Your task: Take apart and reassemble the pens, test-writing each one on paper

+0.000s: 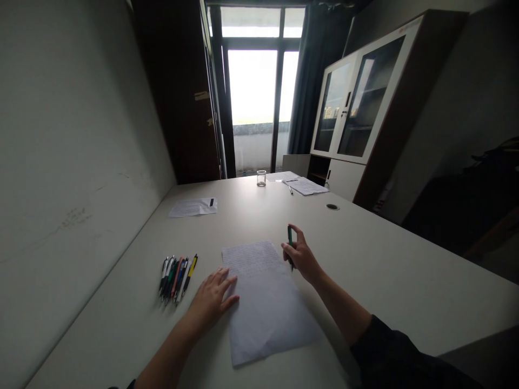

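A sheet of paper [265,302] with handwriting on its upper part lies on the white table [377,259] in front of me. My left hand [212,299] rests flat on the sheet's left edge, fingers spread. My right hand [300,255] is at the sheet's upper right corner, closed around a green pen [290,237] held nearly upright. A row of several coloured pens [177,277] lies on the table left of my left hand.
A folded paper with a black clip [193,207] lies at the far left. A glass [261,178], more papers [305,186] and a pen [291,189] sit at the far end. A cable hole [332,207] is in the tabletop. A glass-door cabinet [357,108] stands at the right.
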The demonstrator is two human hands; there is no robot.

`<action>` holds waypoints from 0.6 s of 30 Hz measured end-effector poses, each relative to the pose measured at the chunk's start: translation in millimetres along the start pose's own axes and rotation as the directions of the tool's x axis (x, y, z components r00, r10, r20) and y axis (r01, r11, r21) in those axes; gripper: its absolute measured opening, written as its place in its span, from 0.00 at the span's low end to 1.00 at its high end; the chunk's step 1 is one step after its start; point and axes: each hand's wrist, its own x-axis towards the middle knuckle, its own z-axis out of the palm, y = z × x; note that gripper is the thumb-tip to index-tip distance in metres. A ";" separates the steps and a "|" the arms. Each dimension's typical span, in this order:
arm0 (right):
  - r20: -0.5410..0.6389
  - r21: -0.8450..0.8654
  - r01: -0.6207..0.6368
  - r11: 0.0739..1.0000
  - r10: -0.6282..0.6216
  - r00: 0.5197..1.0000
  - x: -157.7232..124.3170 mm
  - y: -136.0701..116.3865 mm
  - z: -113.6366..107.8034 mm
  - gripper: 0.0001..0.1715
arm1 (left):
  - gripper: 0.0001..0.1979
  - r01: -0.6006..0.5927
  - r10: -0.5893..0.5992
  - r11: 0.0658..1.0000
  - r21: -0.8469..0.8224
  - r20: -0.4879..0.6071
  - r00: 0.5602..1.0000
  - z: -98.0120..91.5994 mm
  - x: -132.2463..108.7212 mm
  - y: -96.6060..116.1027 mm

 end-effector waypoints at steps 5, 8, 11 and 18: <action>0.024 -0.004 -0.004 1.000 0.004 1.000 2.0 4.7 -2.4 0.38 | 0.27 -0.004 0.004 1.000 0.001 -0.013 1.000 1.0 0.1 -0.7; 0.066 -0.024 -0.002 1.000 0.004 0.998 1.7 4.7 -3.0 0.38 | 0.27 -0.003 0.003 1.000 0.002 -0.010 1.000 1.8 0.1 -1.2; 0.091 -0.046 0.001 0.999 0.003 0.996 1.6 4.3 -4.6 0.40 | 0.27 -0.006 0.006 1.000 0.010 -0.011 1.000 1.8 0.3 -1.1; 0.088 -0.183 0.066 0.981 -0.050 0.995 10.4 14.6 -16.4 0.36 | 0.26 0.004 -0.004 1.000 0.005 -0.004 1.000 -0.7 -0.2 1.1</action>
